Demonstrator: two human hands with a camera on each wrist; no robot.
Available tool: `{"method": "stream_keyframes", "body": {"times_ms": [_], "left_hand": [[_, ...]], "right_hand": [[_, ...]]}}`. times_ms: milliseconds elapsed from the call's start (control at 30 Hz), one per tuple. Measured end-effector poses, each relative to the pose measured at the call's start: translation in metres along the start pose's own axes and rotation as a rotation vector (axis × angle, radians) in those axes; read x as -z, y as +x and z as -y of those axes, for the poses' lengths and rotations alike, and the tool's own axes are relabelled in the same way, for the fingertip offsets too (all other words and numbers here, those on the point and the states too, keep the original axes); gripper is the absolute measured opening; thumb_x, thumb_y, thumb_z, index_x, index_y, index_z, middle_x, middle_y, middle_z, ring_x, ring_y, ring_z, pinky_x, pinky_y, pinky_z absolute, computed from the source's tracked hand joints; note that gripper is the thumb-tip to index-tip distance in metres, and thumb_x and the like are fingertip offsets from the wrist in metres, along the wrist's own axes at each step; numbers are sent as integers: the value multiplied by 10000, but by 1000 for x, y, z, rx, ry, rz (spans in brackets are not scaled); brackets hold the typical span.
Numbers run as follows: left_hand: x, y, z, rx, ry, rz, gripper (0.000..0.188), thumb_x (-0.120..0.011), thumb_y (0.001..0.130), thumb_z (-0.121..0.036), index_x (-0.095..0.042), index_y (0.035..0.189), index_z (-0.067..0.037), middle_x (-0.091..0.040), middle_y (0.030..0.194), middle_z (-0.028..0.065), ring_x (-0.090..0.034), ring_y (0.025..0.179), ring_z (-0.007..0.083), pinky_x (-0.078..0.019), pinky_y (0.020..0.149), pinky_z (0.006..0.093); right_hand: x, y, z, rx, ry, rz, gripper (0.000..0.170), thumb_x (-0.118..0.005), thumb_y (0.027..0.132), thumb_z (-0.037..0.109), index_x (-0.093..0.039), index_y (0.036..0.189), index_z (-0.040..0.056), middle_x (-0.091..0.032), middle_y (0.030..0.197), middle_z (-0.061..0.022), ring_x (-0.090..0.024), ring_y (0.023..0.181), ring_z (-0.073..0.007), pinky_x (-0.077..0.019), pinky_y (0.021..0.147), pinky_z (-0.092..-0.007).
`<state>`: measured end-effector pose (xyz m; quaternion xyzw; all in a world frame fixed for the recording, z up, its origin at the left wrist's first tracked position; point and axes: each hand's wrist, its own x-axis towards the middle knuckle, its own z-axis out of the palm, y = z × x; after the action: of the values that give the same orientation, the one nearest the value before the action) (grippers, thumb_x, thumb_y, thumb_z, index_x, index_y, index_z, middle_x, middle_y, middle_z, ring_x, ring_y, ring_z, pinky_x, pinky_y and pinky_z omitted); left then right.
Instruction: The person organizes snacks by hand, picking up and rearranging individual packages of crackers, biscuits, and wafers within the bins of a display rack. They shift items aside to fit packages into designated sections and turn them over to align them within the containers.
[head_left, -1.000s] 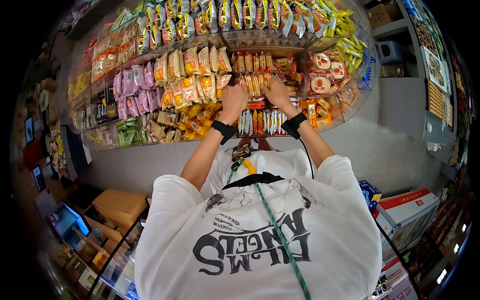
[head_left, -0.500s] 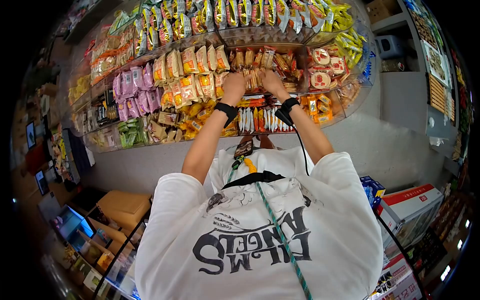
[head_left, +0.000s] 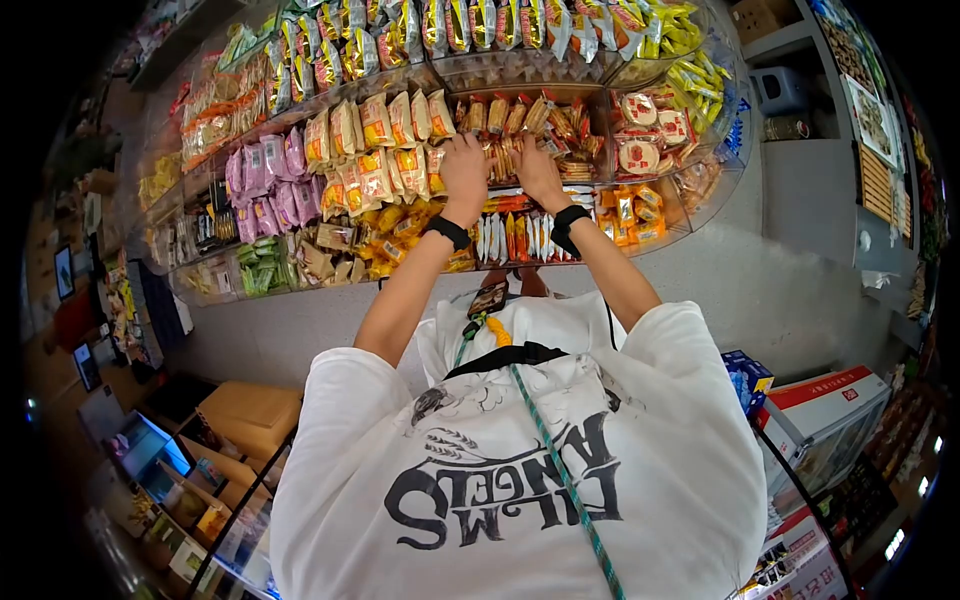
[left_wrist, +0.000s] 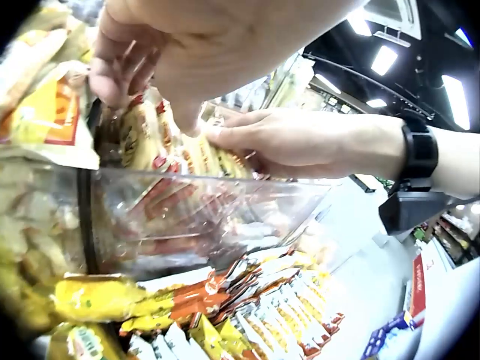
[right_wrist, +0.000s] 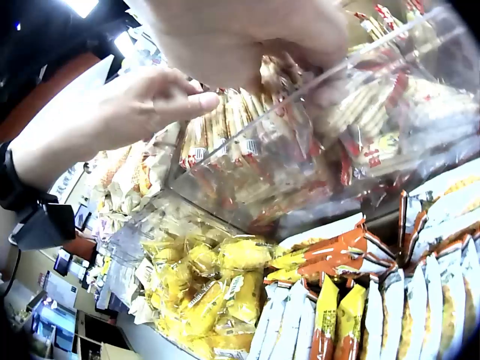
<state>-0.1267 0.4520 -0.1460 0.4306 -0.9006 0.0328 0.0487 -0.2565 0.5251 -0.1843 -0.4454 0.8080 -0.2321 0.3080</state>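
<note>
a shop, with packaged snacks (head_left: 378,175) filling tiered clear bins (head_left: 430,78)

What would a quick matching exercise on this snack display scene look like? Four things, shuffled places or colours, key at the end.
Things
1. Left hand
2. Shirt
3. Round crackers
4. Left wrist strap

Place or colour
A. White with dark lettering
B. Beside the tan packets
C. Black
D. In a compartment to the right of the right hand

Right pairs: 1-B, 2-A, 3-D, 4-C
</note>
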Motion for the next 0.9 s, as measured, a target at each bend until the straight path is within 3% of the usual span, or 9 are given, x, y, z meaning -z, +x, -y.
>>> {"method": "stream_keyframes", "body": {"times_ms": [33,100,133,200,267,433,600,700,900], "left_hand": [[4,5,-4,-3,0,-1,473,-706,861,-397,-557,1021,23,-596,913,167,-624,883,279,-548,750,357],[8,17,-15,-326,-113,-67,314,-639,909,-244,-560,1065,16,-574,1079,154,-532,1124,283,-489,943,393],[3,19,-20,-490,-248,-131,246,-564,932,-135,-565,1127,15,-576,1096,147,-514,1138,302,-363,1073,442],[-30,20,-27,-613,-302,-204,282,-576,925,-131,-562,1166,13,-571,1123,153,-507,1139,313,-391,1036,449],[-35,15,-28,-610,-340,-117,287,-589,916,-126,-562,1168,8,-577,1120,151,-509,1136,314,-397,1031,443],[-28,15,-14,-554,-452,107,315,-606,901,-101,-536,1192,-3,-592,1117,175,-518,1128,346,-454,965,439],[-29,17,-5,-588,-479,180,305,-611,877,-77,-531,1158,10,-607,1071,194,-554,1070,359,-477,920,444],[-29,18,-1,-560,-475,202,305,-610,845,-50,-534,1128,36,-608,1046,201,-557,1064,357,-464,939,436],[-27,24,-4,-487,-356,245,288,-606,798,-12,-564,1065,87,-597,1142,211,-528,1148,347,-421,1007,415]], "right_hand": [[-13,5,-13,-1,1,-3,523,-510,1003,283,-357,1343,-83,-623,685,-239,-624,638,-388,-498,533,-480],[-30,15,-38,297,-174,-347,458,-542,976,270,-489,1245,-97,-651,713,-252,-655,650,-393,-515,521,-471],[-14,20,-42,295,-175,-348,458,-542,976,270,-489,1245,-97,-651,713,-252,-655,650,-393,-515,521,-471],[32,31,-48,186,-185,35,394,-554,957,279,-627,1032,-101,-661,779,-289,-674,731,-412,-549,590,-484],[69,33,-24,-89,-69,-272,468,-563,952,341,-674,835,-98,-643,749,-305,-666,794,-423,-561,679,-493],[38,80,-23,-283,-39,-155,647,-596,933,426,-442,1208,-139,-548,1217,-339,-649,972,-409,-574,725,-486],[20,91,-29,-203,-105,-132,583,-640,904,291,-437,1237,-142,-511,1193,-365,-643,934,-433,-570,722,-473],[11,69,-5,-123,35,-186,435,-539,967,215,-459,1250,-106,-291,1396,-392,-595,977,-504,-536,798,-510],[0,75,6,-104,-74,-411,342,-574,930,189,-567,1130,-88,-508,1229,-358,-605,1017,-468,-517,846,-509]]}}
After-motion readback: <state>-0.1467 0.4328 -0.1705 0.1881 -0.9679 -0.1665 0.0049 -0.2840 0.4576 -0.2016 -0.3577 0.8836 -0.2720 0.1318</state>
